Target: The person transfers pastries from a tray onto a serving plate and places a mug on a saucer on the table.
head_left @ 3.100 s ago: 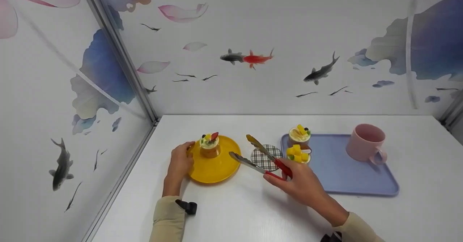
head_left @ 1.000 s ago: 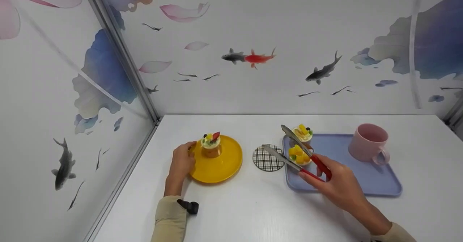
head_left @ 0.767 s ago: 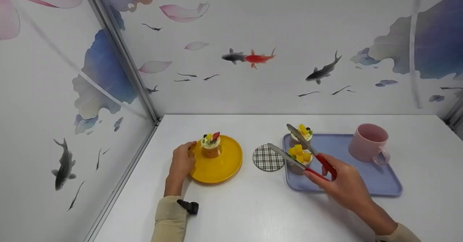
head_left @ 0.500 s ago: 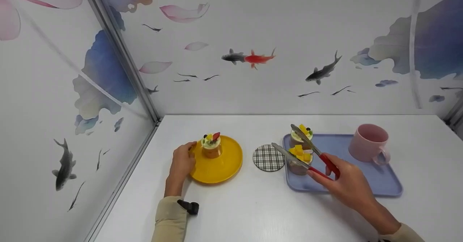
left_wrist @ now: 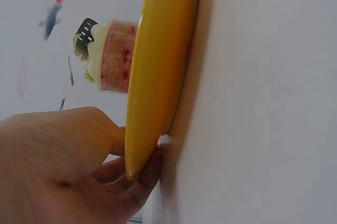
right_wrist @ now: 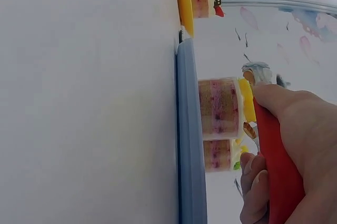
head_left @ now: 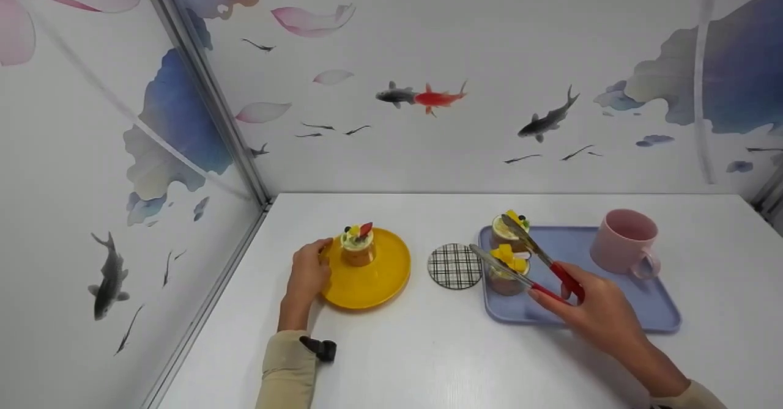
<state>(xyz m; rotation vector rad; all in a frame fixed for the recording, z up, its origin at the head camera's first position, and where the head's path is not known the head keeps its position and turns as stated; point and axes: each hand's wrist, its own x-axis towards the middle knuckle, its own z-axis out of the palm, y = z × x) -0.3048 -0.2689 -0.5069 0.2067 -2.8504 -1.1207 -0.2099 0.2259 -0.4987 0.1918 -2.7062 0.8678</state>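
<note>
The red-handled tongs [head_left: 561,272], spread in the right grip [head_left: 602,314], have moved from near the yellow plate [head_left: 379,280] to above two dessert cups [head_left: 506,284] on the blue tray [head_left: 569,241], putting both seemingly within reach, while the left grip [head_left: 309,274] pinches the plate.

The head view looked forward and down; both wrist views, low, close and sideways, shared the plate [left_wrist: 158,55].

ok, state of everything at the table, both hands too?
Yellow plate: flat
Plated dessert cup: upright
Coaster: flat
Blue tray: flat
Near tray cup: upright
Far tray cup: upright
Pink mug: upright, contents unclear
Tongs: open
Left hand: pinching yellow plate rim
Right hand: gripping tongs
</note>
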